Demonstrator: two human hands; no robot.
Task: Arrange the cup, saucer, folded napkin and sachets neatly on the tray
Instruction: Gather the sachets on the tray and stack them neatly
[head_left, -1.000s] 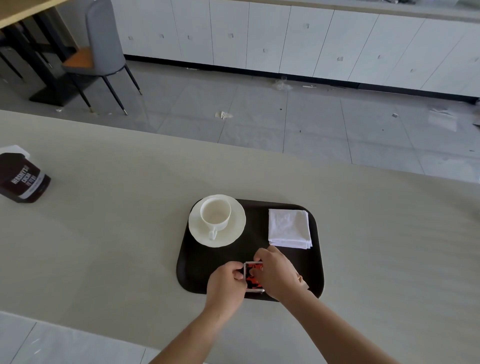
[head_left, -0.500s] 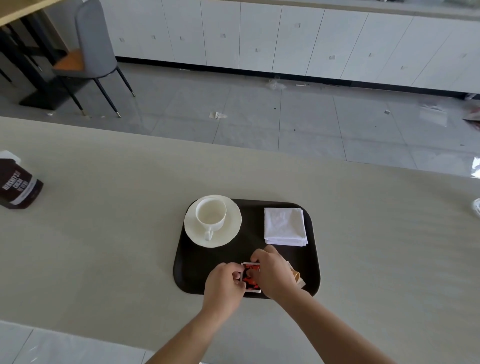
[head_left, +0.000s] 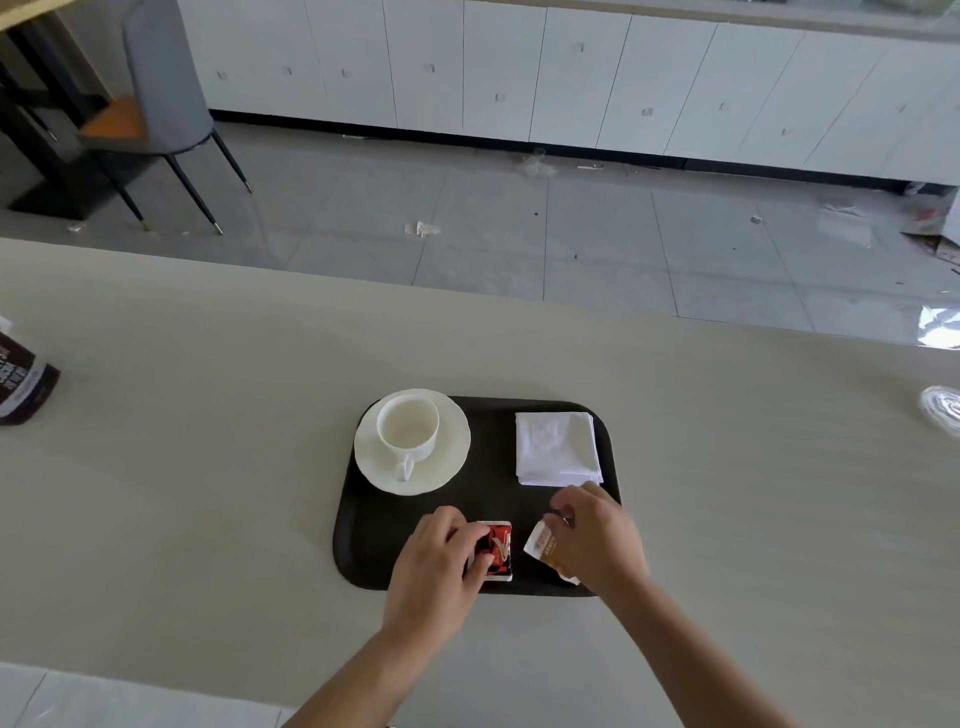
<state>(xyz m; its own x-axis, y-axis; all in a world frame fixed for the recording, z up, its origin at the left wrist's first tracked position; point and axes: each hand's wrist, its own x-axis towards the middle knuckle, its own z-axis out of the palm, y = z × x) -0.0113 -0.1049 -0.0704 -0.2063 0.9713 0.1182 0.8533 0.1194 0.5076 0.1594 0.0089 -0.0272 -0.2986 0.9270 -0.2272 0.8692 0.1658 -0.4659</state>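
A dark tray (head_left: 374, 545) lies on the beige counter. At its back left a white cup (head_left: 408, 428) stands on a white saucer (head_left: 447, 467), handle toward me. A folded white napkin (head_left: 557, 447) lies at the back right. Along the tray's front edge my left hand (head_left: 436, 566) presses its fingers on a red and black sachet (head_left: 497, 548). My right hand (head_left: 597, 535) holds a tan and white sachet (head_left: 543, 545) just right of the red one, tilted and partly hidden under the fingers.
A brown pouch (head_left: 23, 382) stands at the counter's far left edge of view. A clear plastic lid (head_left: 943, 410) lies at the far right. Beyond the counter are a tiled floor with litter, a grey chair (head_left: 161, 98) and white cabinets.
My hands have parted: the right one has drawn the tan sachet to the right, away from the red sachet, which stays under my left fingers.
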